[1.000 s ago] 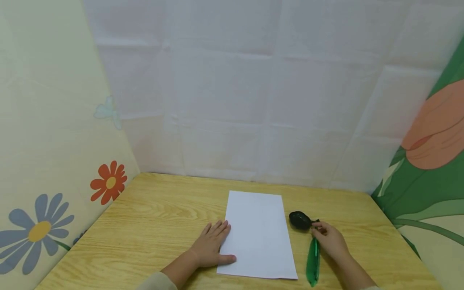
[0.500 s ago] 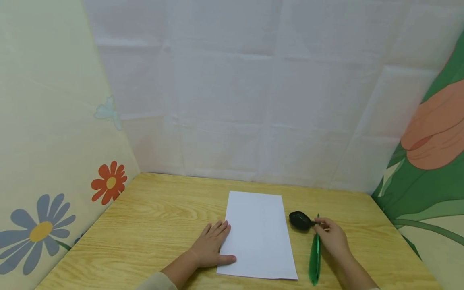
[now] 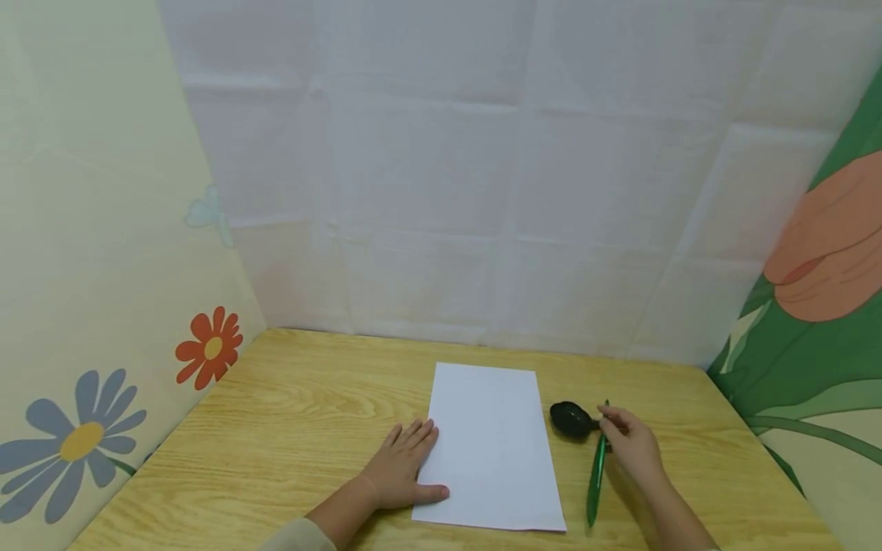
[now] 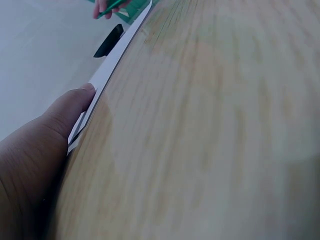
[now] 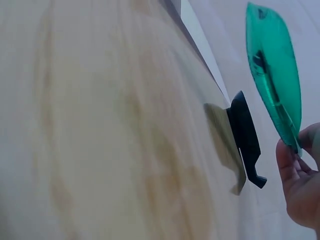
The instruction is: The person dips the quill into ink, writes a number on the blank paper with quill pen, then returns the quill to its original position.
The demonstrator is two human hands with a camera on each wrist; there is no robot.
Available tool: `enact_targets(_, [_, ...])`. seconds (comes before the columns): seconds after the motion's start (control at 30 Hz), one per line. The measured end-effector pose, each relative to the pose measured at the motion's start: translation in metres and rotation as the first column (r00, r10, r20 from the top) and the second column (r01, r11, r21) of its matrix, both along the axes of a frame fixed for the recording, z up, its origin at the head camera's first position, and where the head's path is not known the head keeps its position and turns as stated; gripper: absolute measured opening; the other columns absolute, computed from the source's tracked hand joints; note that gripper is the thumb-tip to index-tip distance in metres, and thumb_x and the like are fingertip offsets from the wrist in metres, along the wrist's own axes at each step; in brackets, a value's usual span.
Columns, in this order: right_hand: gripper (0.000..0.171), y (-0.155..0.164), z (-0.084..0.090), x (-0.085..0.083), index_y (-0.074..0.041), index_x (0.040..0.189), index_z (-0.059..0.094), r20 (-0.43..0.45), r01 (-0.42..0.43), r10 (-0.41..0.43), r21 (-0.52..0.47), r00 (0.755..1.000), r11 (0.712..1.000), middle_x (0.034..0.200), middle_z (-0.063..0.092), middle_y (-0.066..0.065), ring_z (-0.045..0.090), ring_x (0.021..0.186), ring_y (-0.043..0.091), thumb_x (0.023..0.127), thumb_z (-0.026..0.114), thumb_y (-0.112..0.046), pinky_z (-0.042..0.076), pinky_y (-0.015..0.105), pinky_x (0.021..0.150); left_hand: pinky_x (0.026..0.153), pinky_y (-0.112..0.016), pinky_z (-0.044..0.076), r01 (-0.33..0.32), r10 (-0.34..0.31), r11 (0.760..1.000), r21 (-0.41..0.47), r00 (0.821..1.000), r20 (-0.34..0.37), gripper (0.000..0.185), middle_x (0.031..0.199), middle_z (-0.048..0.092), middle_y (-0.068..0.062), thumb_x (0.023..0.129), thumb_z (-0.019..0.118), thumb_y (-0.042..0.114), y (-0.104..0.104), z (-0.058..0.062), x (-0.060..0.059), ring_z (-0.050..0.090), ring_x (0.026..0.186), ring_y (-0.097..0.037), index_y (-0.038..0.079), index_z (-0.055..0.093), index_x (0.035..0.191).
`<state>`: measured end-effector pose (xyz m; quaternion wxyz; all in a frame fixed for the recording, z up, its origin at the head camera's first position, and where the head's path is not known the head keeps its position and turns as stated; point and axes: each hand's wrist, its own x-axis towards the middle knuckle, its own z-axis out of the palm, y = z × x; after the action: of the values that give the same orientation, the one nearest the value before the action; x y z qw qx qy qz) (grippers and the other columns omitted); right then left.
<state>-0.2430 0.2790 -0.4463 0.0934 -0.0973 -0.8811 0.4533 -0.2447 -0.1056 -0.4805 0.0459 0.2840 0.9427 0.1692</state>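
right hand (image 3: 630, 444) has tilted the green pen (image 3: 596, 476) up off the table (image 3: 289, 413).

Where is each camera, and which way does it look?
Head: up high, facing forward and down at the table, paper, both hands and forearms.
Left wrist: low by the left hand, along the paper's edge; thumb shows.
Right wrist: beside the right hand, at the green pen and black holder; fingers show.
All three share the paper and holder.

paper (image 3: 491, 444) on table (image 3: 289, 428) | left hand (image 3: 402, 467) left of paper | stand (image 3: 570, 419) and pen (image 3: 596, 474) right of paper
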Motion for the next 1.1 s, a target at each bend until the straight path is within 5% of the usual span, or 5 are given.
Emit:
enact_targets(0.27, [0.041, -0.0042, 0.0, 0.0005, 0.004, 0.138, 0.051, -0.03, -0.037, 0.033, -0.149, 0.999, 0.988, 0.124, 0.058, 0.024, 0.057, 0.077, -0.003, 0.103, 0.049, -0.017, 0.055, 0.019, 0.068, 0.122, -0.057, 0.012, -0.006, 0.006, 1.0, 0.004, 1.0, -0.012, 0.101, 0.162, 0.024, -0.014, 0.084, 0.055, 0.071, 0.0, -0.0008, -0.0004, 0.02, 0.151, -0.033, 0.002, 0.029, 0.153])
enact_targets(0.57, [0.041, -0.0067, -0.0015, -0.0015, 0.004, 0.142, 0.046, -0.086, -0.055, 0.029, -0.325, 0.996, 0.944, 0.121, 0.063, 0.013, 0.062, 0.08, -0.001, 0.102, 0.041, -0.005, 0.057, 0.019, 0.073, 0.122, -0.057, 0.012, -0.008, 0.008, 1.0, 0.001, 1.0, -0.014, 0.101, 0.162, 0.024, -0.014, 0.084, 0.055, 0.071, 0.0001, -0.0012, -0.0005, 0.02, 0.151, -0.033, 0.002, 0.029, 0.153])
enact_targets(0.9, [0.04, -0.0073, -0.0032, -0.0014, 0.006, 0.138, 0.049, -0.135, -0.037, -0.01, -0.34, 0.991, 0.94, 0.097, 0.062, -0.016, 0.065, 0.076, -0.004, 0.098, 0.052, 0.0, 0.057, 0.017, 0.069, 0.121, -0.058, 0.012, 0.001, -0.001, 1.0, 0.006, 1.0, -0.015, 0.102, 0.162, 0.024, -0.014, 0.083, 0.055, 0.072, -0.0003, -0.0028, -0.0013, 0.02, 0.151, -0.034, 0.002, 0.029, 0.153])
enact_targets(1.1, [0.03, -0.0062, -0.0046, -0.001, -0.003, 0.122, 0.063, -0.146, -0.009, -0.049, -0.371, 0.988, 0.928, 0.088, 0.061, -0.019, 0.064, 0.073, -0.003, 0.093, 0.062, 0.0, 0.057, 0.019, 0.067, 0.122, -0.057, 0.013, -0.002, 0.002, 1.0, 0.002, 1.0, -0.021, 0.101, 0.162, 0.025, -0.014, 0.083, 0.055, 0.071, 0.0001, -0.0025, -0.0011, 0.021, 0.151, -0.033, 0.002, 0.029, 0.153])
